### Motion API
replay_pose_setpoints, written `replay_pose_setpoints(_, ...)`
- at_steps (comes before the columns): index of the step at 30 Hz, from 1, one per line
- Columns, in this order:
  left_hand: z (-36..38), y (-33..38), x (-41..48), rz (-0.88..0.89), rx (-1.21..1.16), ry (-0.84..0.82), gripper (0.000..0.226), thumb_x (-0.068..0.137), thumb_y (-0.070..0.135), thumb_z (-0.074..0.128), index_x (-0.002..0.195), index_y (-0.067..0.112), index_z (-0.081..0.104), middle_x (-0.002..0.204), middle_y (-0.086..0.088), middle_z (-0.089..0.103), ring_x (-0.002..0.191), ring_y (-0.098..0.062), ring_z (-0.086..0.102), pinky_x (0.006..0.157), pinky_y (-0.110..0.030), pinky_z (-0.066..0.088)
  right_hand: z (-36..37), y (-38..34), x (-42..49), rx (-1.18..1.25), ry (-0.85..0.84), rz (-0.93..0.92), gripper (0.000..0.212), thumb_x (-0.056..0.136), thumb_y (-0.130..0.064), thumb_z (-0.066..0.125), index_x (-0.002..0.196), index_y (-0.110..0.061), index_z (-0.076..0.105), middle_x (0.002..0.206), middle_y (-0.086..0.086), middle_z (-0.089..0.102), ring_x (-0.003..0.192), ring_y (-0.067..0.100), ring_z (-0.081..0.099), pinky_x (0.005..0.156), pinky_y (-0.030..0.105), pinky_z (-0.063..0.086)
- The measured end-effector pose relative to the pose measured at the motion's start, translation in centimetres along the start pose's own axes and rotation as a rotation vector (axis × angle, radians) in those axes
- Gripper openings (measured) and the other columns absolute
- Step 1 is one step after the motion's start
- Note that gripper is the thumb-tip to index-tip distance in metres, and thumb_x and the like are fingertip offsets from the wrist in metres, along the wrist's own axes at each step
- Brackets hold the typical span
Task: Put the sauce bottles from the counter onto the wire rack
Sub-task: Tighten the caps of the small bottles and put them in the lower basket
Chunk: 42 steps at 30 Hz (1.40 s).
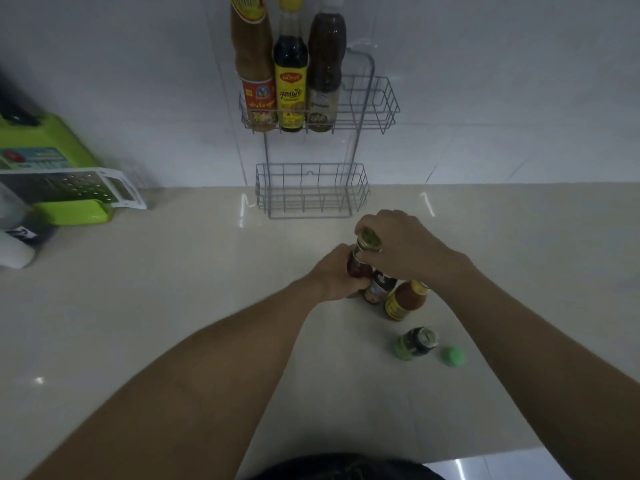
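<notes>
Pale counter (173, 306), both hands' fingers (349, 271) grasping dark-red, gold-capped sauce bottle (360, 258), upright.

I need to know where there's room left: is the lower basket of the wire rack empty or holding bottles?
Empty. Only bare wires show in the lower basket; the three racked bottles stand in the upper basket.

The three tall bottles (289, 64) on the rack lose their caps to the top edge, both hands (398, 247) hide most of the dark sauce bottle (356, 265) they grip, and the labels stay too blurred to read.
</notes>
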<state>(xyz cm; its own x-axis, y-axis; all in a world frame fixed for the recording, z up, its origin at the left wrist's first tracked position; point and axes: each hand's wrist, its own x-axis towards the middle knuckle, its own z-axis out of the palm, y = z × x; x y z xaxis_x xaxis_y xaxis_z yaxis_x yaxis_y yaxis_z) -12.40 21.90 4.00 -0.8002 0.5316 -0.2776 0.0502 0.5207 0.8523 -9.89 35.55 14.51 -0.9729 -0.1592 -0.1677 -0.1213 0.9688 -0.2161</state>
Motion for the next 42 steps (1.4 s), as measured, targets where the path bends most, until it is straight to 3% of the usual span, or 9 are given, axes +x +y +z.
replay_pose_setpoints(3, 0.6, -0.1, -0.4, -0.024, -0.075, 0.086, 0.031, 0.077, 0.010, 0.073, 0.080, 0.032, 0.052, 0.084, 0.007, 0.059, 0.069, 0.006, 0.060, 0.063, -0.024, 0.050, 0.0, 0.3, 0.6, 0.044, 0.015, -0.066, 0.035, 0.084, -0.042, 0.070, 0.112, -0.024, 0.059, 0.102, 0.001, 0.057, 0.095, 0.021, 0.052, 0.078, 0.031, 0.036)
replay_pose_setpoints(9, 0.5, 0.4, -2.0, -0.160, -0.243, 0.450, 0.027, 0.077, 0.033, 0.076, 0.093, 0.015, 0.063, 0.084, -0.006, 0.070, 0.070, -0.025, 0.065, 0.061, -0.037, 0.053, -0.9, -0.7, 1.9, 0.159, 0.143, -0.169, 0.034, 0.079, -0.061, 0.061, 0.089, -0.029, 0.056, 0.081, -0.012, 0.056, 0.075, 0.004, 0.050, 0.058, 0.023, 0.038)
replay_pose_setpoints(17, -0.5, 3.2, -3.6, -0.147, -0.113, 0.850, 0.028, 0.074, 0.042, 0.074, 0.086, 0.023, 0.057, 0.080, 0.004, 0.069, 0.078, -0.025, 0.067, 0.071, -0.040, 0.055, -2.9, -4.1, 3.7, -0.161, 0.355, -0.229, 0.043, 0.094, -0.054, 0.039, 0.068, -0.020, 0.049, 0.058, -0.001, 0.050, 0.059, 0.023, 0.052, 0.052, 0.027, 0.029)
replay_pose_setpoints(22, -0.2, 3.4, -4.4, -0.184, -0.120, 0.860, 0.022, 0.071, 0.040, 0.069, 0.083, 0.023, 0.063, 0.076, 0.003, 0.071, 0.077, -0.025, 0.069, 0.073, -0.043, 0.058, -4.1, -4.3, 4.4, -0.207, 0.214, -0.276, 0.072, 0.084, -0.077, 0.017, 0.059, -0.020, 0.054, 0.056, -0.001, 0.053, 0.054, 0.016, 0.051, 0.050, 0.027, 0.034)
replay_pose_setpoints(27, -0.2, 4.3, -4.7, -0.198, -0.196, 0.833, 0.022, 0.070, 0.042, 0.069, 0.079, 0.023, 0.063, 0.074, 0.004, 0.071, 0.073, -0.022, 0.069, 0.072, -0.044, 0.060, -3.7, -3.8, 3.9, -0.049, 0.295, -0.438, 0.039, 0.094, -0.053, 0.036, 0.082, -0.022, 0.057, 0.064, -0.003, 0.059, 0.058, 0.018, 0.054, 0.051, 0.029, 0.037)
replay_pose_setpoints(32, 0.4, 4.0, -5.3, -0.239, -0.068, 0.805, 0.021, 0.070, 0.041, 0.066, 0.081, 0.023, 0.063, 0.073, 0.003, 0.069, 0.071, -0.023, 0.066, 0.067, -0.036, 0.056, -3.0, -3.6, 4.2, -0.210, 0.178, -0.207, 0.063, 0.092, -0.064, 0.021, 0.059, -0.021, 0.054, 0.058, -0.001, 0.056, 0.056, 0.020, 0.055, 0.051, 0.027, 0.035)
replay_pose_setpoints(34, 0.5, 4.0, -5.5, -0.245, -0.079, 0.792, 0.021, 0.068, 0.040, 0.065, 0.079, 0.023, 0.062, 0.072, 0.003, 0.069, 0.070, -0.023, 0.067, 0.067, -0.036, 0.056, -3.5, -3.4, 4.3, -0.173, 0.153, -0.278, 0.072, 0.090, -0.074, 0.020, 0.058, -0.020, 0.056, 0.056, -0.001, 0.056, 0.054, 0.018, 0.054, 0.051, 0.028, 0.038)
replay_pose_setpoints(37, 0.2, 4.6, -5.5, -0.256, -0.146, 0.805, 0.020, 0.066, 0.041, 0.064, 0.075, 0.024, 0.059, 0.070, 0.003, 0.068, 0.069, -0.023, 0.066, 0.068, -0.037, 0.057, -3.5, -3.3, 3.9, -0.025, 0.216, -0.437, 0.050, 0.096, -0.056, 0.039, 0.068, -0.019, 0.058, 0.059, -0.001, 0.057, 0.055, 0.018, 0.052, 0.052, 0.031, 0.040)
replay_pose_setpoints(42, 0.7, 4.5, -5.9, -0.273, -0.093, 0.784, 0.020, 0.068, 0.041, 0.063, 0.078, 0.024, 0.059, 0.072, 0.003, 0.068, 0.071, -0.024, 0.066, 0.070, -0.041, 0.059, -2.9, -3.8, 3.8, -0.131, 0.207, -0.245, 0.050, 0.092, -0.050, 0.037, 0.056, -0.018, 0.050, 0.054, 0.001, 0.051, 0.053, 0.021, 0.050, 0.049, 0.027, 0.031)
